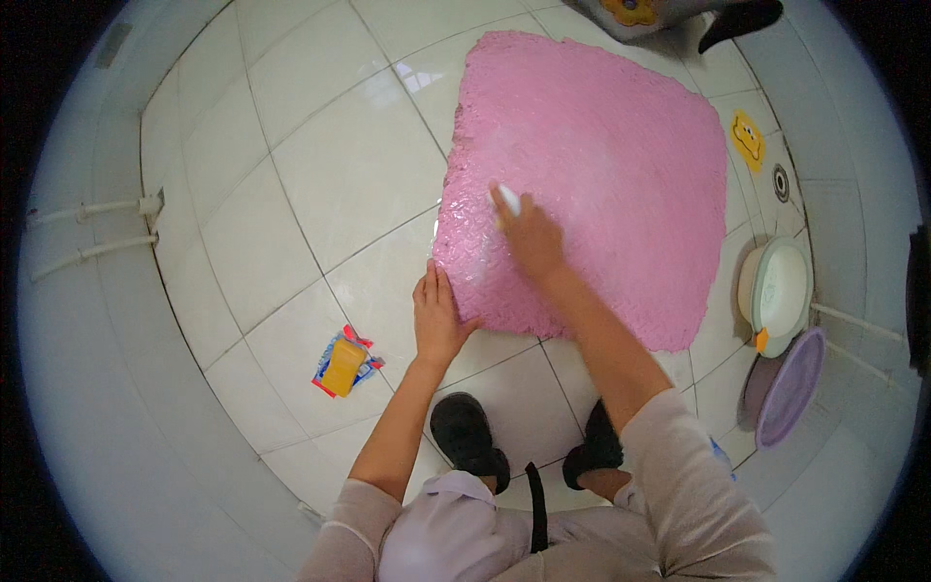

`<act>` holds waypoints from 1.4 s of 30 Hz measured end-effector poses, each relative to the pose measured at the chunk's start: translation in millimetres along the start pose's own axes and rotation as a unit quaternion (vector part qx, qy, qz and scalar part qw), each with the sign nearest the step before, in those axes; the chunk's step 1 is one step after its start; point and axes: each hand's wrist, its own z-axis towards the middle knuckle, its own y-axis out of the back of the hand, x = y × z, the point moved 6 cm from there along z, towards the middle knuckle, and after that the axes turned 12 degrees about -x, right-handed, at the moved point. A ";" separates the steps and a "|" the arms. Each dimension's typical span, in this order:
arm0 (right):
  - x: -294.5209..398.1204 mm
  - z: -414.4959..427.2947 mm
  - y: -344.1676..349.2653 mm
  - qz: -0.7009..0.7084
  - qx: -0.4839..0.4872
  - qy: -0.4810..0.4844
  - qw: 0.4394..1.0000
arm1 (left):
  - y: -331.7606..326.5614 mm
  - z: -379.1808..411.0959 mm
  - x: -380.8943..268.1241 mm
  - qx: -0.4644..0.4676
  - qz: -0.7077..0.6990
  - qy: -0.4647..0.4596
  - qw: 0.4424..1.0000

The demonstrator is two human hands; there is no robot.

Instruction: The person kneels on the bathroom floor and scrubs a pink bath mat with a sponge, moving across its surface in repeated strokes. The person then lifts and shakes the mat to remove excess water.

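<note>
A wet, shiny pink mat (pixel 618 167) with a rough pile lies on the tiled floor in front of me. My right hand (pixel 533 236) is closed around a white object (pixel 510 200), perhaps a brush, over the mat's left part; its working side is hidden and the hand is slightly blurred. My left hand (pixel 440 313) rests flat at the mat's near left corner, fingers along the edge and thumb spread to the right, gripping nothing that shows. A yellow soap bar (pixel 343 368) lies on its opened blue and red wrapper (pixel 320 383), left of my left forearm.
A pale green basin (pixel 761 291) and a purple basin (pixel 789 393) lean by the right wall. Near them are a round floor drain (pixel 780 182) and a yellow smiling sticker (pixel 748 140). White pipes (pixel 109 211) run at the left wall. A grey object (pixel 625 22) stands beyond the mat.
</note>
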 end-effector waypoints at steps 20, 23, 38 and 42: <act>77.3 -135.9 -17.1 0.101 0.010 0.020 0.995 | -0.3 8.1 22.3 0.059 -0.027 -0.069 0.996; 27.4 -155.5 -12.5 0.081 0.002 0.094 0.992 | -6.3 3.1 29.9 0.023 -0.067 -0.085 0.994; 38.2 -124.6 -5.2 0.267 -0.036 -0.039 0.962 | -10.7 14.8 59.2 0.029 -0.134 0.109 0.985; -98.7 -186.0 16.8 0.008 -0.002 -0.123 0.992 | -10.3 18.4 57.7 0.036 -0.203 0.181 0.962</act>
